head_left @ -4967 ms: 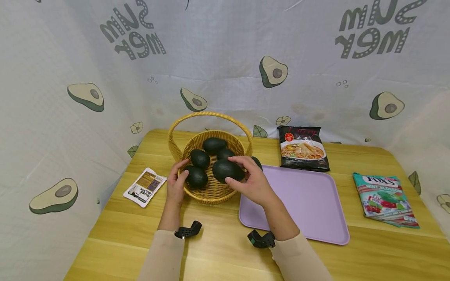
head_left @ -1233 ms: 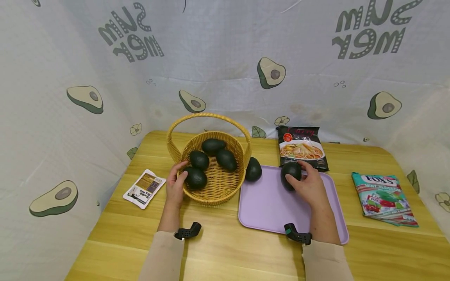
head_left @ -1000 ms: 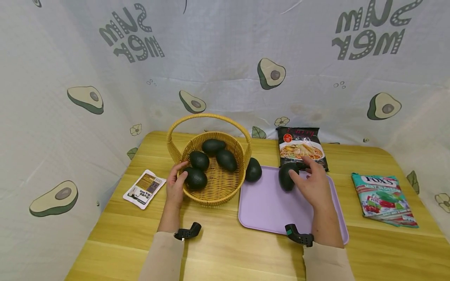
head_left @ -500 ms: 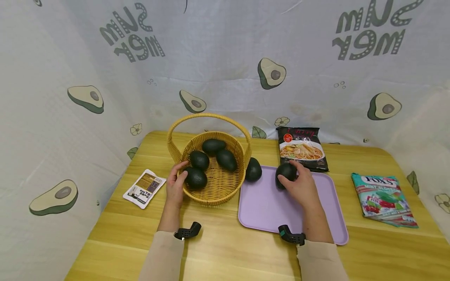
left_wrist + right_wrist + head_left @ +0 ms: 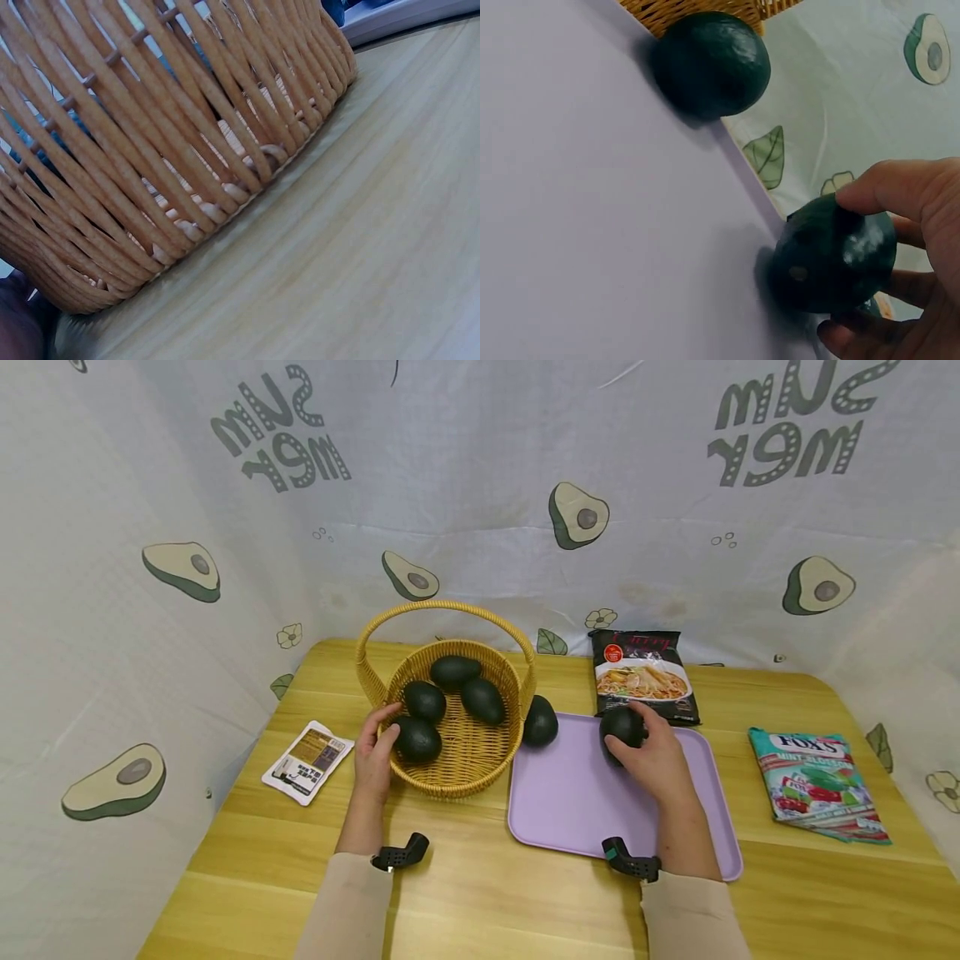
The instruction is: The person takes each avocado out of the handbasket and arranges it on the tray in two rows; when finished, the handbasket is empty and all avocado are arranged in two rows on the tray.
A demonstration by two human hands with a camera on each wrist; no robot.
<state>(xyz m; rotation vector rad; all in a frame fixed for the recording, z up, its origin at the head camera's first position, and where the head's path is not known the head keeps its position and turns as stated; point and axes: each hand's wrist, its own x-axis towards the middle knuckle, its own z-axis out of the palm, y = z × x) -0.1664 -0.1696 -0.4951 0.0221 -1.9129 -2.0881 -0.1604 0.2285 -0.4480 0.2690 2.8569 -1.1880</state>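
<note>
Pale avocado-print curtain [image 5: 480, 460] hangs behind a wood-grain table [image 5: 480, 893]; right hand [image 5: 652, 756] is clamped, thumb and fingers, on a dark avocado [image 5: 621, 727] at the far edge of the purple tray [image 5: 577, 810] (resting or lifted, cannot tell); second avocado [image 5: 540, 722] sits at the tray's far left corner; left of the tray, left hand [image 5: 372, 760] grips the rim of a wicker basket [image 5: 450, 789] holding four more avocados [image 5: 482, 702].

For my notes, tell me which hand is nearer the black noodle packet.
Right. The right hand grips an avocado at the tray, just in front of the noodle packet. The left hand is farther away, at the left of the basket.
</note>
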